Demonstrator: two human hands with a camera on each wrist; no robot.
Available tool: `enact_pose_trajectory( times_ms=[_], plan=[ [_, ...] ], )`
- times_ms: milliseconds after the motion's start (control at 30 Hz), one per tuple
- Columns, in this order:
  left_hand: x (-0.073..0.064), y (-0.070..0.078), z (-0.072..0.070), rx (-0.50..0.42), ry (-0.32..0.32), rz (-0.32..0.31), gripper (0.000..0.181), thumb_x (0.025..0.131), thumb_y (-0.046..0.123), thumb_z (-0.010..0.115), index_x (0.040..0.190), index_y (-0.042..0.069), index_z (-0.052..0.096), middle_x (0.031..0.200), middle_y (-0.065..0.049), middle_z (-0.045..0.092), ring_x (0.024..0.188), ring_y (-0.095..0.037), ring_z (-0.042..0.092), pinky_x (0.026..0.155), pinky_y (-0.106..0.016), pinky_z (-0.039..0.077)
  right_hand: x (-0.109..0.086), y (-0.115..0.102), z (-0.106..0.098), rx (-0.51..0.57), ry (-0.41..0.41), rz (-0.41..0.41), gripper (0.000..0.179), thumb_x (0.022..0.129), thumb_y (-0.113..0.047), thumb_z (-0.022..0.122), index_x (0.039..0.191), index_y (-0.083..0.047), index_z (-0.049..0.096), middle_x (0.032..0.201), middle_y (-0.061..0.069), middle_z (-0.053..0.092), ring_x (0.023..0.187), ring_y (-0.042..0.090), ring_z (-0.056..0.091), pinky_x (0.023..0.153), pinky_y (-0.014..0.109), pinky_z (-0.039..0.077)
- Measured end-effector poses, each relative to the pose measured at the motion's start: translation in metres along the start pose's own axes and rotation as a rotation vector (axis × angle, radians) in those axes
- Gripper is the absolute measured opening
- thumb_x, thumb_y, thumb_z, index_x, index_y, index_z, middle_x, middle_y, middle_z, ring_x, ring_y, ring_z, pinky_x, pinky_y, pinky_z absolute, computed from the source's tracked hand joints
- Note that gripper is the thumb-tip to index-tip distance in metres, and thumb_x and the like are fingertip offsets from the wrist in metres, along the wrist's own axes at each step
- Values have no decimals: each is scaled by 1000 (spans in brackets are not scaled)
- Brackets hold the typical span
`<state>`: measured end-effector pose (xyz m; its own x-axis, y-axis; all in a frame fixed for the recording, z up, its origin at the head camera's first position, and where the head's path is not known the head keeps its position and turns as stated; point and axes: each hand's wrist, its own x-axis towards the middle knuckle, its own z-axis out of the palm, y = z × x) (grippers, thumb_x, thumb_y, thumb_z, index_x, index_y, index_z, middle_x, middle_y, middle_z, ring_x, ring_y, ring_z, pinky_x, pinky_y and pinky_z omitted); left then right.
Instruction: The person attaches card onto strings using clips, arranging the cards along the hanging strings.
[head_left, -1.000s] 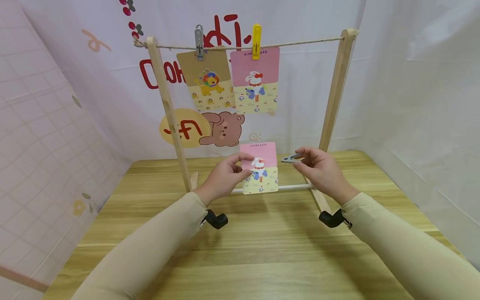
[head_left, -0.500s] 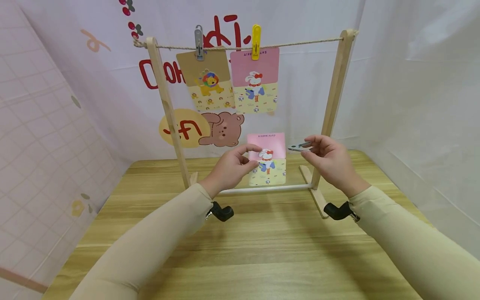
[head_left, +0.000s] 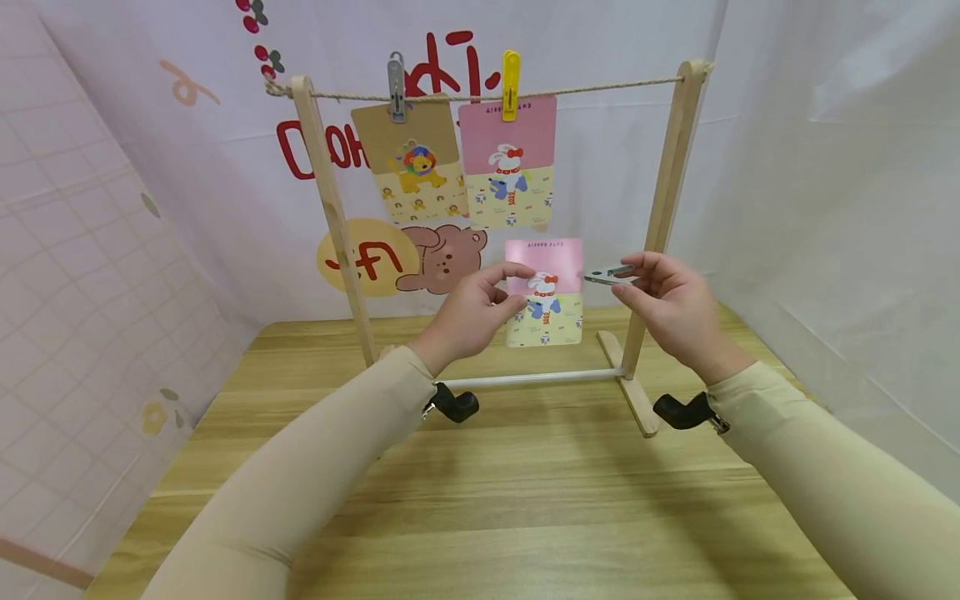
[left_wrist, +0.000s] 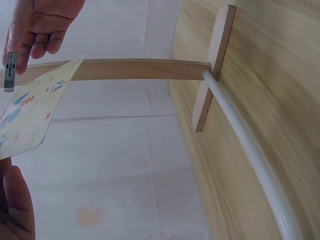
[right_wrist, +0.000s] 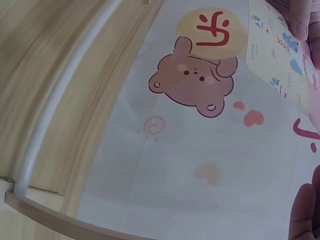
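Note:
My left hand (head_left: 468, 317) pinches the left edge of a pink and yellow rabbit card (head_left: 564, 323) between thumb and fingers. The card is held up in front of the rack, below the rope. Close to its right edge, my right hand (head_left: 675, 307) pinches a grey clothespin (head_left: 598, 274) whose tip points left toward the card. In the left wrist view the clothespin (left_wrist: 9, 75) is seen beside the tilted card (left_wrist: 30, 117). The right wrist view shows the card (right_wrist: 274, 50) with left fingers on it; the clothespin is out of that view.
A wooden rack with a rope (head_left: 600, 87) between two posts stands on the wooden table (head_left: 480, 492). From the rope hang a lion card (head_left: 420, 187) on a grey clothespin (head_left: 397, 87) and another rabbit card (head_left: 480, 142) on a yellow clothespin (head_left: 510, 85). A white bar (head_left: 540, 379) joins the posts low down.
Both hands have risen and moved right, bringing the card and the grey clothespin up from near the white bar. The hanging cards stay in place.

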<state>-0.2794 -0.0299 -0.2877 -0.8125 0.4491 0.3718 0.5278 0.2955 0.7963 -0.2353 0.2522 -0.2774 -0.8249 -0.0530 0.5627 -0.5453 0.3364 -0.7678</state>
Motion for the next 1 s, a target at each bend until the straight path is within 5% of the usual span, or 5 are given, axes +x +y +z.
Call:
enact_pose_trajectory(
  times_ms=[333, 667, 1000],
  plan=[
    [15, 13, -1, -17, 12, 27, 34, 105, 16, 66, 138, 23, 65, 112, -2, 71, 80, -20, 62, 60, -27, 43, 8, -13, -7, 2, 25, -14, 25, 95, 6, 71, 120, 6, 68, 97, -19, 74, 82, -2, 67, 74, 10, 54],
    [25, 29, 0, -52, 19, 49, 34, 106, 12, 63, 139, 20, 64, 132, -2, 65, 82, -20, 61, 58, -26, 44, 16, -22, -15, 64, 61, -38, 26, 93, 7, 73, 117, -5, 74, 96, -14, 78, 78, 0, 68, 72, 10, 53],
    [36, 40, -1, -64, 22, 61, 36, 106, 12, 63, 141, 20, 64, 139, -2, 60, 83, -17, 61, 62, -26, 44, 25, -29, -22, 12, 118, -27, 31, 92, 5, 75, 116, -15, 77, 96, -16, 78, 75, 1, 66, 69, 10, 52]
  ],
)
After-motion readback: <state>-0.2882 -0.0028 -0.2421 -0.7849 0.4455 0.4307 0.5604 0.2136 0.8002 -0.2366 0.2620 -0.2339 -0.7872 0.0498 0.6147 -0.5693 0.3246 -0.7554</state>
